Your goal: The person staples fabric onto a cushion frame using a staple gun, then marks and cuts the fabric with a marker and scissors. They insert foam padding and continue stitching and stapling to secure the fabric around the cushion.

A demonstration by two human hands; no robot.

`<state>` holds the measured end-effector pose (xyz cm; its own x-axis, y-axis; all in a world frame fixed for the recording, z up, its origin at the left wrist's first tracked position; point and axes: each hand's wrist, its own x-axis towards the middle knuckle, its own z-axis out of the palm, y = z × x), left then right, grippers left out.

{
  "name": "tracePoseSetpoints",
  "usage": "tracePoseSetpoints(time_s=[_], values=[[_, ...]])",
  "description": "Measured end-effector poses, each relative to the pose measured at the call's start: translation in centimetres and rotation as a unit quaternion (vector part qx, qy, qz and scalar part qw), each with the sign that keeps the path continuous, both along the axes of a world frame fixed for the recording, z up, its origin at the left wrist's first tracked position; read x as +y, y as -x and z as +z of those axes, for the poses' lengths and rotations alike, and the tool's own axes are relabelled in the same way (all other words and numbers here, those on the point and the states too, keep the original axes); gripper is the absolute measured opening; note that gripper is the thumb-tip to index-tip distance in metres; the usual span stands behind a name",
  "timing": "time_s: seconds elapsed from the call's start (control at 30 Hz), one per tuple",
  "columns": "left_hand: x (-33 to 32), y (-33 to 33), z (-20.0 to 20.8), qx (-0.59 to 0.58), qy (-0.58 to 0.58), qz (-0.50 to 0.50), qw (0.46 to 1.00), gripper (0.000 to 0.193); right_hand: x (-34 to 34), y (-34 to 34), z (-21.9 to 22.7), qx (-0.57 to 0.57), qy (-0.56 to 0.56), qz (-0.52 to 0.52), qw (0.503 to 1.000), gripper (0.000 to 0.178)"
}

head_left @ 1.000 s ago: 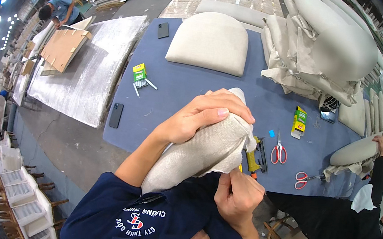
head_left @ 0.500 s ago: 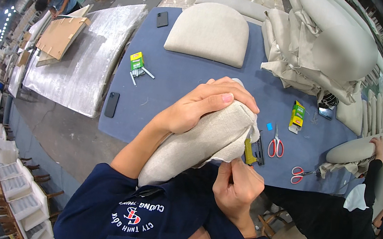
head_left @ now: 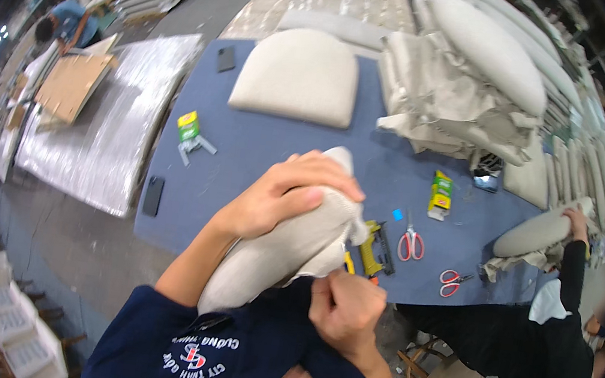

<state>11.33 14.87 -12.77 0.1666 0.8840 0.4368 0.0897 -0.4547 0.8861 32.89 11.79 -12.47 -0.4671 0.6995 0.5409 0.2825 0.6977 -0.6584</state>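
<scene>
A beige fabric-covered cushion (head_left: 263,260) stands on edge, tilted against my body. My left hand (head_left: 283,194) wraps over its upper side, thumb lying along the fabric. At the near right, my right hand (head_left: 348,312) is closed in a pinch on the loose fabric edge of the cover; its fingertips are partly hidden. Just beyond the cushion lies a yellow-green staple gun (head_left: 370,256), with part of another yellow tool (head_left: 349,263) beside it. Red-handled scissors (head_left: 410,245) lie to the right of the staple gun.
A finished cushion (head_left: 297,79) lies on the blue table (head_left: 248,137). Fabric and cushions (head_left: 475,74) are piled at the far right. Nearby are staple boxes (head_left: 441,195), two phones (head_left: 153,196) and red-handled snips (head_left: 452,283). At right, a co-worker's hand (head_left: 578,223) holds another cushion.
The whole view has shifted, so the table things appear further left and lower. Both hands keep their hold on the cushion and its fabric edge.
</scene>
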Motion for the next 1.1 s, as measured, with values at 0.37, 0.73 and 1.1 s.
tracePoseSetpoints(time_s=[0.37,0.73,1.1], values=[[-0.4,-0.1,1.6,-0.002,0.027,0.051,0.998,0.040,0.7,-6.1,-4.8,0.005,0.007,0.042,0.999,0.014],[-1.0,-0.1,1.3,0.002,0.037,0.077,0.996,0.069,2.9,-6.8,-6.6,0.156,0.172,-0.069,0.970,0.010],[-1.7,1.5,-0.3,0.055,-0.013,-0.093,0.994,0.065,13.0,1.9,-4.2,0.268,0.197,0.143,0.932,0.019]])
